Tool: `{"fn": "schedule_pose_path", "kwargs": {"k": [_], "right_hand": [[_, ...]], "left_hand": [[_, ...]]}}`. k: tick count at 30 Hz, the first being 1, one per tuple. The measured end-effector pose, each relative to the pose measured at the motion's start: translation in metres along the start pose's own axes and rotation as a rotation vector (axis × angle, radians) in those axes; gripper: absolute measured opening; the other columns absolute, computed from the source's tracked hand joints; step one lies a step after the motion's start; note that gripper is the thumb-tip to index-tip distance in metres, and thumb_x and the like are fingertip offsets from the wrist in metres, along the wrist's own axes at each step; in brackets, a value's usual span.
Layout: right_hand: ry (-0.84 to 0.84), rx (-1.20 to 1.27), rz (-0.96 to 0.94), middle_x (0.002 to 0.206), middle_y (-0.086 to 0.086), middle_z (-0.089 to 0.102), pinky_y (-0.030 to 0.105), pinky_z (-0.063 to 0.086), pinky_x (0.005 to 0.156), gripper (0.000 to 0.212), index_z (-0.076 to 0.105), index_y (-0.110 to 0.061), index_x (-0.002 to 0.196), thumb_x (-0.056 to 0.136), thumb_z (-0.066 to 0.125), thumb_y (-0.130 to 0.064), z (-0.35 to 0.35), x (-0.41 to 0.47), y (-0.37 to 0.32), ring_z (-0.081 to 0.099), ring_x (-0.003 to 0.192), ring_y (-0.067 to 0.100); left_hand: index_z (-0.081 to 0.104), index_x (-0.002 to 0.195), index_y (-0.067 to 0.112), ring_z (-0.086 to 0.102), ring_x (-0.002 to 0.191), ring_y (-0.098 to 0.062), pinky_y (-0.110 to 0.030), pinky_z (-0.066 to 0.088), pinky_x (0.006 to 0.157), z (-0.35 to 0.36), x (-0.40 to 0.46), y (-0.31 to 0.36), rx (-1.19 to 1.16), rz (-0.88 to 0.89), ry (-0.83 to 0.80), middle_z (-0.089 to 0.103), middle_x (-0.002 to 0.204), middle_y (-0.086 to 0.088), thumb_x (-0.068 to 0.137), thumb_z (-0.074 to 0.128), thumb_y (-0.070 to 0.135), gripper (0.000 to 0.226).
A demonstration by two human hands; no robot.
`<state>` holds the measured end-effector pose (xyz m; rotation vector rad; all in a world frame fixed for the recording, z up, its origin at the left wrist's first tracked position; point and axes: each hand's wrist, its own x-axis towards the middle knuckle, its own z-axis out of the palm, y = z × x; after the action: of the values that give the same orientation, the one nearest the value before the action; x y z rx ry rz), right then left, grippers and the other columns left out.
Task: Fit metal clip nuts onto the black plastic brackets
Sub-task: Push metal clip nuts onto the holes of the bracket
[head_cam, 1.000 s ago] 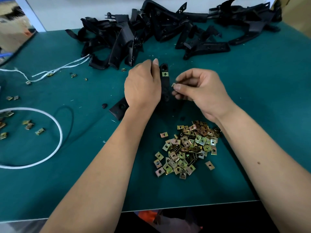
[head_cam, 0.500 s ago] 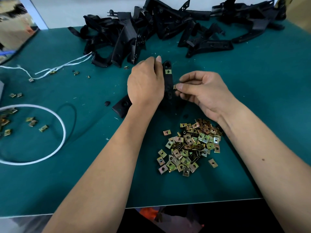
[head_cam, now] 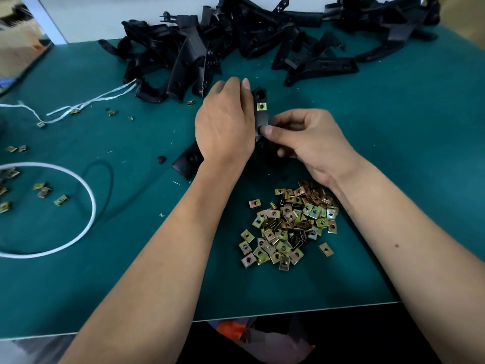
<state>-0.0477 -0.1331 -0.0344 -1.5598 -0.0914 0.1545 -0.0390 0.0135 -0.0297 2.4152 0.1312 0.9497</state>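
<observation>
My left hand [head_cam: 225, 124] grips a black plastic bracket [head_cam: 261, 116] that stands on end on the green table. One yellow metal clip nut [head_cam: 261, 106] sits fitted near the bracket's top. My right hand [head_cam: 307, 143] pinches its thumb and forefinger against the bracket's right edge, lower down; whatever clip nut is between those fingertips is hidden. The bracket's other end [head_cam: 187, 160] pokes out to the left below my left wrist. A heap of loose clip nuts [head_cam: 291, 224] lies under my right wrist.
A big pile of black brackets [head_cam: 236, 40] fills the back of the table. A white cord loop [head_cam: 86, 206] with a few stray nuts lies at the left, with white string [head_cam: 86, 103] behind it. The table's front edge [head_cam: 288, 312] is close to me.
My right hand has moved left, from a small gap beside the bracket to pressing its fingertips against the bracket's edge. My left hand has kept its hold.
</observation>
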Motion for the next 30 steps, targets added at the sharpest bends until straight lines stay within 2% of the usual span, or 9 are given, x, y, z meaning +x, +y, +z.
{"fn": "schedule_pose_path", "kwargs": {"k": [3,6,13,18,23,27,30], "right_hand": [[-0.041,-0.066,0.003,0.069,0.002,0.066,0.018,0.047,0.052,0.007,0.076,-0.010,0.083,0.087,0.081,-0.014,-0.001,0.000,0.001,0.056,0.058,0.008],[-0.089,0.008,0.059,0.071,0.002,0.067,0.016,0.046,0.051,0.003,0.076,-0.008,0.086,0.090,0.076,-0.009,-0.005,0.001,-0.001,0.057,0.058,0.007],[-0.133,0.025,-0.004,0.065,0.003,0.061,0.016,0.038,0.046,0.012,0.072,-0.004,0.079,0.091,0.072,-0.002,-0.003,0.001,0.001,0.051,0.056,0.008],[-0.135,0.036,0.027,0.069,0.004,0.062,0.015,0.039,0.046,0.006,0.072,-0.001,0.085,0.091,0.073,-0.003,-0.004,0.003,0.001,0.052,0.057,0.008],[-0.084,0.083,0.122,0.070,0.005,0.068,0.015,0.041,0.046,0.015,0.074,-0.003,0.089,0.098,0.067,-0.011,-0.006,0.007,0.000,0.053,0.058,0.009],[-0.038,0.094,0.109,0.071,0.005,0.067,0.015,0.041,0.047,0.018,0.074,-0.005,0.086,0.099,0.066,-0.015,-0.007,0.006,-0.001,0.053,0.060,0.010],[-0.078,0.051,0.084,0.073,0.005,0.067,0.017,0.041,0.048,0.020,0.074,-0.006,0.087,0.100,0.066,-0.019,-0.010,0.006,-0.001,0.054,0.061,0.010]], "left_hand": [[0.042,0.080,0.015,0.043,0.066,-0.022,-0.034,0.027,0.061,0.000,0.001,-0.001,-0.010,-0.003,0.022,0.049,0.080,0.002,0.108,0.037,0.033,0.034],[0.042,0.079,0.015,0.043,0.065,-0.023,-0.036,0.029,0.060,0.000,0.001,-0.001,-0.033,-0.007,0.031,0.049,0.078,0.002,0.108,0.038,0.032,0.035],[0.043,0.080,0.015,0.041,0.065,-0.020,-0.031,0.022,0.060,0.000,0.000,0.002,-0.005,-0.010,0.056,0.049,0.079,0.002,0.109,0.037,0.031,0.033],[0.041,0.079,0.013,0.041,0.066,-0.022,-0.033,0.024,0.061,-0.001,0.006,-0.001,0.046,0.021,-0.034,0.051,0.079,0.000,0.109,0.036,0.032,0.036],[0.042,0.074,0.012,0.044,0.063,-0.028,-0.035,0.028,0.059,-0.007,0.011,-0.009,0.096,0.045,-0.103,0.050,0.074,-0.003,0.108,0.039,0.034,0.040],[0.048,0.077,0.012,0.048,0.066,-0.031,-0.038,0.036,0.061,-0.016,0.019,-0.005,0.208,0.115,-0.222,0.053,0.077,-0.007,0.107,0.040,0.037,0.040],[0.050,0.077,0.012,0.047,0.061,-0.027,-0.036,0.035,0.058,-0.034,0.035,0.004,0.181,0.206,-0.130,0.051,0.071,-0.003,0.105,0.040,0.038,0.040]]}}
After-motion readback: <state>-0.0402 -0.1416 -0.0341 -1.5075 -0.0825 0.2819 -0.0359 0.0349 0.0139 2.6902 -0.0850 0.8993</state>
